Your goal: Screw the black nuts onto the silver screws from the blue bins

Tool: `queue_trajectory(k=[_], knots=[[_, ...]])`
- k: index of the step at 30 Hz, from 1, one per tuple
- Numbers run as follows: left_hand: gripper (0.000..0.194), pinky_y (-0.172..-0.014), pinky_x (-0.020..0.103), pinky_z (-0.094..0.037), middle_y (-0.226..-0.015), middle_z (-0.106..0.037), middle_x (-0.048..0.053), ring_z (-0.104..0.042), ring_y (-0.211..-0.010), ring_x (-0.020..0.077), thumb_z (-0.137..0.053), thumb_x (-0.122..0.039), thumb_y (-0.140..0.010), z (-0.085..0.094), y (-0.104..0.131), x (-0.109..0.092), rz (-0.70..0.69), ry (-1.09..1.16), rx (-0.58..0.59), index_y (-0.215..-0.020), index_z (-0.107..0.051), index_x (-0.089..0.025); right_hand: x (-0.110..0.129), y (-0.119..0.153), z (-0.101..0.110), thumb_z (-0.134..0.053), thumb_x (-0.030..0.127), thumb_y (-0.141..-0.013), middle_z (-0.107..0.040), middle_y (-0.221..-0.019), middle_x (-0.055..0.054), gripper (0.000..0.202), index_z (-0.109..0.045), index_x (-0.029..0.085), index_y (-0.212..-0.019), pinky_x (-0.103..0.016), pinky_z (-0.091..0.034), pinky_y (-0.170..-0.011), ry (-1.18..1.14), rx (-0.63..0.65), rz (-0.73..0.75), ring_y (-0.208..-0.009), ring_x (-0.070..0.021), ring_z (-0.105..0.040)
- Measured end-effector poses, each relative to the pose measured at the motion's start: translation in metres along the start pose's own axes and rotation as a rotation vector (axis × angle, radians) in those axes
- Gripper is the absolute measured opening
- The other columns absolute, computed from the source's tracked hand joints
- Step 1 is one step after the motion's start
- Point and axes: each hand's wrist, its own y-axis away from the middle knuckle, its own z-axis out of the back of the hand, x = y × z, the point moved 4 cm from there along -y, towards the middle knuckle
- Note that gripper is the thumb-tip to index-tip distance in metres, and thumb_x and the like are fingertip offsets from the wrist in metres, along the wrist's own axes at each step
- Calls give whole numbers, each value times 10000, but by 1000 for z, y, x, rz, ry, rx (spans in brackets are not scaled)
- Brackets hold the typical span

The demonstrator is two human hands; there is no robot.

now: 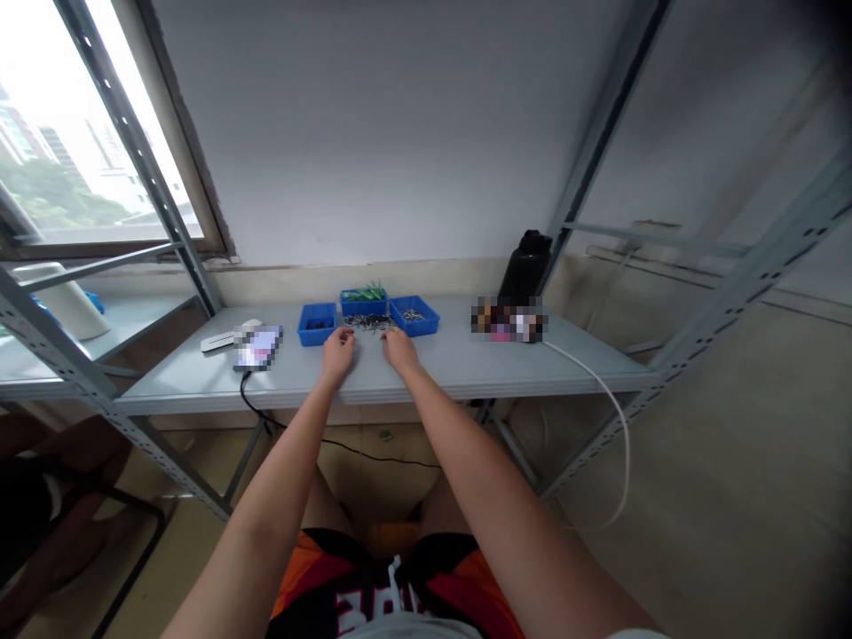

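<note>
We see two bare hands working at the front edge of the grey tabletop (459,366), left of its middle. Left hand (339,353): fingers curled, thumb near the index finger; we can't tell whether the tips meet or clamp a piece. Right hand (400,351): fingers bent, tips bunched towards the pile; too small to tell if anything is pinched.

Loose pile of small dark pieces (369,322) lies on the tabletop just beyond the fingertips, between the hands and the back edge. Three blue trays ring it. Left tray (312,339), just beyond the left hand, has dark bits inside. Rear tray (363,309), nearest the back edge, holds green strips (366,292). Right tray (427,327), set askew just beyond the right hand, holds small silvery pieces (413,314).

Towards the left edge we have a pixelated phone (257,350) near the front left corner, black cable (247,395) running over the front edge, and a white object (218,342) beside the phone. Near the back right corner, a black bottle (524,273) stands behind a pixelated item (509,321); a white cable (622,417) loops down from there past the front edge.
</note>
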Motion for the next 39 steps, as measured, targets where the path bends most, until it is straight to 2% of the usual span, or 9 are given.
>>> queue_trajectory(k=[4,10,15,18,21,27,32,39], knots=[[261,-844,324,-480,-878,-695,98,-645,-836,203,-486,-173,-829,0,1,-1,2,5,0,-994,-682,-126,0,4,5,-335,55,-900,-615,-1207,-163,425,-588,140,-1231,-324,-456,-911,16,-66,-77,-1089,-235,-571],[272,-844,326,-477,-870,-694,99,-641,-832,204,-479,-167,-835,0,1,-1,5,-11,5,-1011,-681,-121,2,8,10,-383,134,-926,-671,-1140,-173,346,-643,136,-1155,-370,-451,-917,54,-36,-120,-1109,-271,-560],[282,-840,327,-477,-874,-691,105,-642,-827,207,-475,-168,-837,-1,1,0,0,-13,12,-1024,-677,-107,-1,6,6,-342,33,-894,-670,-1148,-158,411,-654,141,-1138,-354,-438,-931,34,-29,-81,-1105,-249,-570],[279,-845,332,-480,-884,-697,106,-644,-837,213,-480,-175,-841,-1,0,0,1,-23,13,-1026,-679,-114,-4,3,1,-340,-13,-863,-654,-1167,-145,448,-634,135,-1167,-321,-431,-947,-21,-51,-33,-1088,-219,-580],[263,-865,334,-481,-915,-713,111,-647,-873,221,-488,-169,-837,-3,0,-1,-33,-52,28,-995,-694,-128,0,-1,-2,-375,21,-881,-626,-1207,-125,415,-621,155,-1188,-305,-428,-965,-129,-58,95,-1108,-196,-568],[250,-890,337,-482,-1003,-732,126,-656,-918,229,-525,-174,-826,-12,1,-3,-142,-146,168,-966,-729,-139,11,1,1,-470,114,-912,-639,-1143,-101,292,-640,174,-1141,-320,-441,-950,-318,-55,294,-1060,-184,-580],[244,-853,327,-487,-927,-744,100,-657,-860,218,-526,-203,-838,-13,3,-3,-164,-173,225,-949,-739,-159,14,3,2,-492,129,-910,-646,-1102,-93,264,-649,176,-1117,-313,-450,-919,-372,-52,326,-995,-171,-598],[216,-826,332,-488,-880,-743,102,-658,-830,225,-556,-244,-830,-11,2,-2,-135,-155,187,-895,-745,-161,13,4,3,-479,152,-924,-650,-1102,-90,248,-649,174,-1103,-306,-434,-943,-354,-75,313,-1031,-172,-587]])
